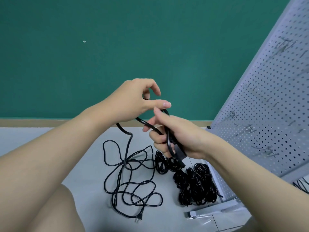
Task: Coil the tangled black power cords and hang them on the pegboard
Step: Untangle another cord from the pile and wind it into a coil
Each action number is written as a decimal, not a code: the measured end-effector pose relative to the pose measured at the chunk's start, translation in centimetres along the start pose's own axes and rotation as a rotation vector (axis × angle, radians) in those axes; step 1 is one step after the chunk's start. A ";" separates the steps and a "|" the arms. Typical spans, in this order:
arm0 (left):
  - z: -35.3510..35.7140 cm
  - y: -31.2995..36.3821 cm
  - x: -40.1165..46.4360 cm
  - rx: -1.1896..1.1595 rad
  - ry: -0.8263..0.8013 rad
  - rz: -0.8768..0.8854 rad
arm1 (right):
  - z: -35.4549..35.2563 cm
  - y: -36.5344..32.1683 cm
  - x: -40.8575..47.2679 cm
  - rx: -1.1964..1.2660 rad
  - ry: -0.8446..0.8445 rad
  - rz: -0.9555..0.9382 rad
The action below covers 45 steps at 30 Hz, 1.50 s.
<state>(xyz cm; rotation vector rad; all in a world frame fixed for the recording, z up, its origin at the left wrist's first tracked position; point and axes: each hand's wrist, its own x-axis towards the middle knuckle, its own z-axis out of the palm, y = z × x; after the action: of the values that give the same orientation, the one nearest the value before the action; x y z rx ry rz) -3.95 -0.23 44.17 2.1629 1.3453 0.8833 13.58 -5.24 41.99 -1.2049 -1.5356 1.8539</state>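
Right hand (173, 136) fingers (157, 139) curl closed around the cord (128, 164).

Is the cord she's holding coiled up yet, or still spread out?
Mostly spread out. The cord sprawls in loose loops on the floor; only its end is gathered between the left hand and right hand.

Bare forearms, sleeveless, unadorned hands (133, 99)

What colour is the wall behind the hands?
The wall is plain dark green, clearest in the head view, with a tan strip along its bottom edge.
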 end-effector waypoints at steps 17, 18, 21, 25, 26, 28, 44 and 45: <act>-2.0 0.2 -2.3 -0.272 -0.004 -0.190 | -0.1 -0.1 -1.7 0.063 -0.098 -0.155; -2.1 0.1 -2.2 -0.468 0.013 -0.246 | -0.1 -0.2 -1.7 0.110 -0.077 -0.201; -2.2 0.0 -2.1 -0.969 -0.079 -0.349 | -0.4 -0.5 -1.7 0.211 0.018 -0.292; -2.4 -0.8 -2.6 -0.829 -0.144 -0.296 | -0.8 -0.4 -1.8 0.205 0.060 -0.286; -2.6 -1.1 -2.8 -0.739 -0.135 -0.286 | -0.8 -0.3 -1.7 0.203 0.068 -0.286; -3.1 -1.7 -2.8 -0.603 -0.110 -0.276 | -0.6 -0.2 -1.6 0.227 0.079 -0.288; 0.7 -2.0 -3.0 -0.488 0.159 -0.107 | 1.8 1.9 0.0 0.316 -0.214 0.061; 1.0 -2.1 -3.1 -0.422 0.189 -0.068 | 2.1 2.1 0.1 0.297 -0.220 0.078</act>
<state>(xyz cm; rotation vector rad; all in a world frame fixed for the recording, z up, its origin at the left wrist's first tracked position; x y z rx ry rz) -5.50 -2.18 41.23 1.7373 1.1777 1.2428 12.10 -6.90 39.98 -0.9632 -1.2735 2.2344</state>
